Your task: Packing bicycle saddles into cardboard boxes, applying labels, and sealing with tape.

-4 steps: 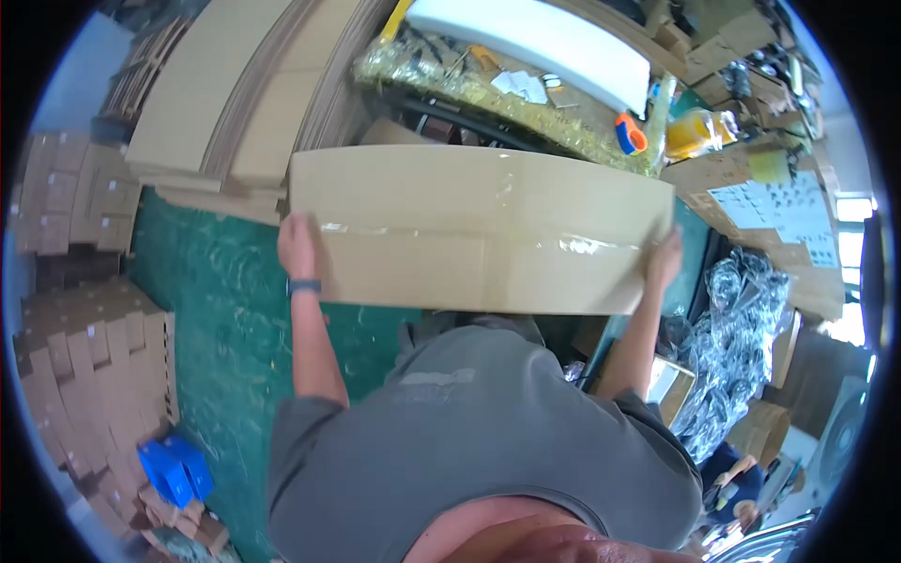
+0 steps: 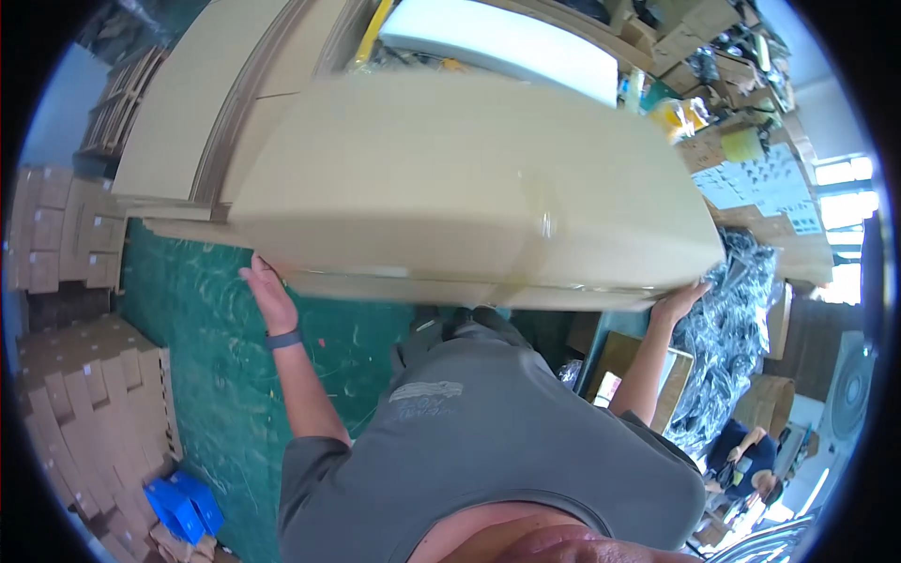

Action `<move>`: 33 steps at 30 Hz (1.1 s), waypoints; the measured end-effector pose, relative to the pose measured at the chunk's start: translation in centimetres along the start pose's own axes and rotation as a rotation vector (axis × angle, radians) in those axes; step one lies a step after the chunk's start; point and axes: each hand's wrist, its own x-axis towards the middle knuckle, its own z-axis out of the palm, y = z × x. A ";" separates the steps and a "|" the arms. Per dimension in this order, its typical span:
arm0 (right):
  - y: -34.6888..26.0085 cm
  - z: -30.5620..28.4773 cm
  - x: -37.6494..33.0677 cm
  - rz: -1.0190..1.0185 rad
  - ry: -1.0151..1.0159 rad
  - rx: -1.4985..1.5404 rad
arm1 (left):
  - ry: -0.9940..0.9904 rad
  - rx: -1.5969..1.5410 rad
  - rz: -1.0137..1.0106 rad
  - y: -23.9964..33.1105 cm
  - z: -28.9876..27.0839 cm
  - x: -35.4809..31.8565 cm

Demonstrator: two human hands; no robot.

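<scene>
A long brown cardboard box [image 2: 450, 178] is held up in front of my body, slightly blurred. Its broad face is turned up toward me, and a strip of clear tape [image 2: 547, 223] runs over its near edge. My left hand [image 2: 270, 293] is at the lower left corner, fingers against the box and partly hidden by it. At the right end, my right hand [image 2: 678, 302] supports the lower corner from beneath, with the fingers partly covered. A dark band [image 2: 283, 339] circles my left wrist.
Behind the box is a cluttered workbench with a long white block [image 2: 507, 42]. Flat cardboard sheets [image 2: 178, 122] are stacked at the left. Stacked cartons [image 2: 84, 394] and blue bins [image 2: 185, 507] stand lower left. Crumpled clear plastic [image 2: 727, 338] lies right; another person [image 2: 746, 460] is beyond it.
The box has tipped and risen, so its taped face now points toward me from below and a broad plain face shows. Both hands have shifted outward to its lower corners.
</scene>
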 end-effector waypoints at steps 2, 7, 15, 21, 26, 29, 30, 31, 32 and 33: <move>1.3 -6.8 -0.1 0.088 -0.303 0.143 | -0.105 -0.222 -0.277 2.2 -0.2 2.0; 12.5 -18.3 4.7 0.794 -0.499 0.166 | -0.501 0.032 -0.593 -9.4 -8.4 13.6; 10.8 -13.0 -5.0 0.738 -0.201 0.305 | -0.177 -0.110 -0.833 -11.6 7.1 10.1; 13.4 -6.9 -4.6 0.468 0.033 0.371 | -0.242 0.002 -0.960 -23.7 15.8 4.9; 14.3 -9.2 -1.1 0.326 0.112 -0.136 | -0.330 -0.208 -1.066 -25.5 30.2 -3.0; 12.3 -13.8 4.3 0.011 0.181 -0.915 | -0.723 -0.198 -1.090 -26.3 33.7 -6.3; 11.6 -17.3 6.9 -0.012 0.161 -1.107 | -0.793 -0.181 -1.127 -25.9 35.9 -8.3; 10.6 -20.5 9.3 -0.016 0.161 -1.293 | -0.815 -0.093 -1.162 -25.2 38.1 -10.3; 9.8 -23.4 12.3 -0.020 0.139 -1.477 | -0.809 0.006 -1.138 -24.9 39.2 -12.1; 10.9 -28.0 16.2 0.070 0.089 -1.603 | -0.821 0.099 -1.117 -25.0 41.1 -13.8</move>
